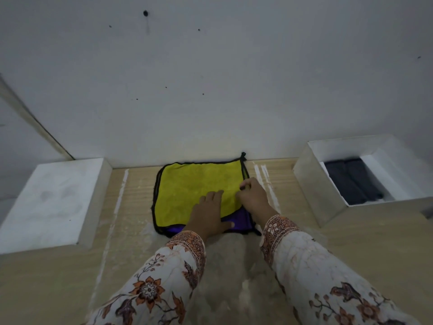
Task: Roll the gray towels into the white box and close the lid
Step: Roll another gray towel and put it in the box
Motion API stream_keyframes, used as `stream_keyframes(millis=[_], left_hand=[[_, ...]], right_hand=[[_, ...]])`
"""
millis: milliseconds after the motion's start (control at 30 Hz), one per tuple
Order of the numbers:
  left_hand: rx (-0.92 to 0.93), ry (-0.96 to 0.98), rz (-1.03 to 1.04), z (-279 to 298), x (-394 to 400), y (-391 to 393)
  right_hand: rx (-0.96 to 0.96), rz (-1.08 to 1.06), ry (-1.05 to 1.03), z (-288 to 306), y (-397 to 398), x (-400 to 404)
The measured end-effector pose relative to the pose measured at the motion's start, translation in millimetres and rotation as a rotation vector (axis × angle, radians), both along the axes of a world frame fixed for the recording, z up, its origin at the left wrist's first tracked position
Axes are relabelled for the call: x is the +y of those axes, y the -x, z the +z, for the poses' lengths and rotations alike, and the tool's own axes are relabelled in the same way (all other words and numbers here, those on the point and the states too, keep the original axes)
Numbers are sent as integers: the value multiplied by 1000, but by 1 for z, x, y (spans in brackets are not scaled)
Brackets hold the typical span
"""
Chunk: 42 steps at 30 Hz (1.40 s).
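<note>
1. Two white pieces flank your work: at far left the box lid (54,202) lies flat on the wooden table (375,254), closed face up.
2. Between them, against the wall, the yellow towel (194,191) lies spread flat, black-edged, with a purple layer (236,221) showing under its near right corner.
3. Your left hand (207,214) rests flat on that towel, fingers straight and together, thumb out on the purple.
4. Just beside it, your right hand (251,195) has its fingers curled, pinching the towel's right edge.
5. At far right the white box (314,181) stands open, two dark gray rolled towels (351,181) lying side by side inside.
</note>
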State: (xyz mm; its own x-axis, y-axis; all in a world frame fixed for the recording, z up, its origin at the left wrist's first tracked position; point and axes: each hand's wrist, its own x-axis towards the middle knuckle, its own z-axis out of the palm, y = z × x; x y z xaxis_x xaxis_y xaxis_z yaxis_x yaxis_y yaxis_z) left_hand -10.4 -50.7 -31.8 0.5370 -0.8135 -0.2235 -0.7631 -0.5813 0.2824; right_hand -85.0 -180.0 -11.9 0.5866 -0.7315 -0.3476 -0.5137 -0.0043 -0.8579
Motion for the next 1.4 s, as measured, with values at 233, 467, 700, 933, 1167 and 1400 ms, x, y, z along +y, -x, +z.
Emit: stream_keyframes(millis=[233,467,700,933,1167,1400], left_hand=[[100,494,247,22,-9,-3],[465,715,526,50,2,-19],[811,977,596,108,3,-25],[463,1101,548,143,1,-36],[343,1178,589,162,-15,-37],[298,1223,445,180,-35,-25]], right_hand=[[-275,76,-219,22,-17,8],[-224,301,162,23,-16,13],[42,577,372,43,-23,19],[-139,252,400,78,-20,5],[-395,53,484,133,-2,-20],[-555,-197,704,162,39,-47]])
